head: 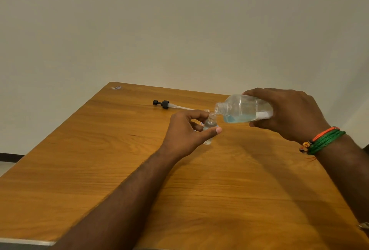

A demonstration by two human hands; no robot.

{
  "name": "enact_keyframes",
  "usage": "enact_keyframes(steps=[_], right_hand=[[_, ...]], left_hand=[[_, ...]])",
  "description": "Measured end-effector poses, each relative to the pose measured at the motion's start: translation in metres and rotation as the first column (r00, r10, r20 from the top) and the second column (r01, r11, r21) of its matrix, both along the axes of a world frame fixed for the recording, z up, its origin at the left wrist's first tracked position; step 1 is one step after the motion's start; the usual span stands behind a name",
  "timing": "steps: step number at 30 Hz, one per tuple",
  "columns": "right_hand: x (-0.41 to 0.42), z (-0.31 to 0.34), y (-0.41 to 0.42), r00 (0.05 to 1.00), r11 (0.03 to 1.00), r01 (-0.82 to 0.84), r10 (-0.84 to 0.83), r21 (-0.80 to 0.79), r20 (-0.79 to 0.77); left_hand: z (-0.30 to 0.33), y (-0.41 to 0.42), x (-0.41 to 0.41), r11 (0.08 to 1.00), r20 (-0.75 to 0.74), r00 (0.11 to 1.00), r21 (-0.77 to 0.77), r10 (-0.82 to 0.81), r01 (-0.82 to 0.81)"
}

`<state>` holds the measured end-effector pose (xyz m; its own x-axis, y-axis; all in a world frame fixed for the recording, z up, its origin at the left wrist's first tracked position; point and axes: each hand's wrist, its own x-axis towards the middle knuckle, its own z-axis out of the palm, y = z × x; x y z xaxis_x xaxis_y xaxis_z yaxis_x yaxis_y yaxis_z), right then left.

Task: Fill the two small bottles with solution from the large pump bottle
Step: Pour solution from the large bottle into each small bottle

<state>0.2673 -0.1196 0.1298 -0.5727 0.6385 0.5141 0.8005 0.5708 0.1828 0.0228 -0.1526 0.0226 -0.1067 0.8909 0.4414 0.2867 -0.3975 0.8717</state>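
The right hand [287,114] reaches in from the right, its wrist wrapped in green and orange cords [323,140], and grips the large bottle [244,109] around its rear half, fingers curled over the top and thumb beneath. The bottle is tipped nearly on its side above the desk [79,170], its open threaded mouth pointing left and slightly down; a shallow pool of pale blue solution [237,118] lies along its lower side, short of the neck.

The left forearm stretches up from the lower left, and the left hand [185,132] pinches a small bottle [209,125] between the thumb in front and the fingers behind. This small clear bottle stands roughly upright, its base on or just above the desk, its open neck directly under the large bottle's mouth, the two nearly touching. It holds some clear liquid; how much I cannot tell.

The top of a second small bottle [206,110] peeks out just behind the left fingers, mostly hidden.

Farther back on the desk, well apart from both hands, lies the black pump head [162,104] on its side, its clear dip tube trailing to the right.
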Motion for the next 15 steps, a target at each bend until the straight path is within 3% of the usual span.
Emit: enact_keyframes(steps=[9,15], right_hand=[[-0.001,-0.011,0.003,0.994,0.996,0.062,-0.068,-0.07,-0.081],[-0.004,-0.025,0.008,0.935,0.975,0.024,-0.1,-0.22,-0.34]], left_hand=[[0.0,0.0,-0.001,1.0,0.016,1.0,-0.009,0.007,-0.007],[0.004,0.0,-0.009,0.999,0.054,0.998,-0.036,0.019,-0.017]])
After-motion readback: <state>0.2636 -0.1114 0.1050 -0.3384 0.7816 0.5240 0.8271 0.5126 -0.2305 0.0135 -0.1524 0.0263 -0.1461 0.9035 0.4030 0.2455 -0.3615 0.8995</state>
